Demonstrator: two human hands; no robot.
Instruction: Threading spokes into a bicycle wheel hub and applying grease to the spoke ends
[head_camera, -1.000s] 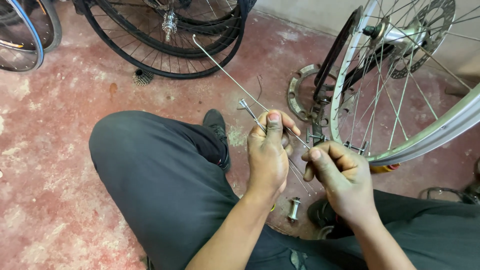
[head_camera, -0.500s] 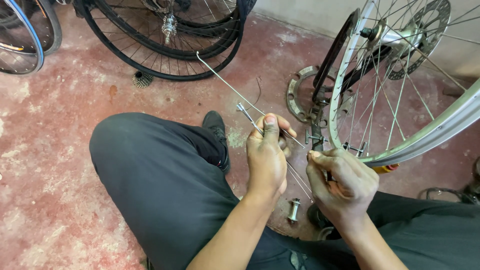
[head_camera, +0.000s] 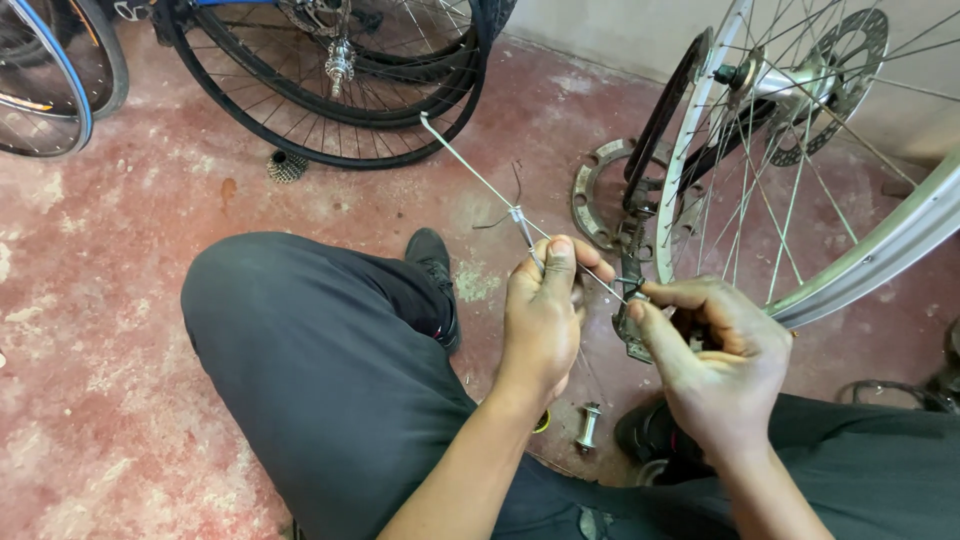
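Thin silver spoke (head_camera: 480, 178) ran up-left from the left hand (head_camera: 545, 310), whose fingers pinched it; right hand (head_camera: 715, 360) fingertips gripped its lower end.

A thin silver spoke (head_camera: 480, 175) runs slantwise from the upper middle of the frame, where its bent end sits, down and right to the centre. Its lower stretch passes through the closed left hand (head_camera: 543, 312), under the thumb, and comes out on the right, where the right hand (head_camera: 722, 355) pinches it between thumb and forefinger. A second short metal piece (head_camera: 524, 232), which looks like another spoke end with a small nipple, sticks up out of the left fist just beside the long spoke.
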